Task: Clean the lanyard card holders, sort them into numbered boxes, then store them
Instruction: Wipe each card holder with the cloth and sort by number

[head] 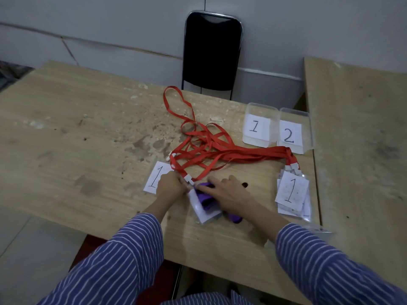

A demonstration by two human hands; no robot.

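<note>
Right hand (229, 194) fingers press a purple cloth (206, 197), hiding the holder (201, 211) beneath; left hand (170, 186) pinches its clip (189, 178).

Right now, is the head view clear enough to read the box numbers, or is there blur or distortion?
Head view: dim, even light, soft focus; box 1 and box 2 labels readable; wide-angle bends the table edge; the purple cloth slightly blurred under the right hand.

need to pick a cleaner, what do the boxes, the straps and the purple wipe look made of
Boxes: clear plastic, it seems; the table shows through the walls, with paper number labels.
Straps: flat red woven ribbon, likely polyester; limp and matte.
Wipe: soft purple cloth, bunched into folds under the right hand; fibre unclear.
</note>
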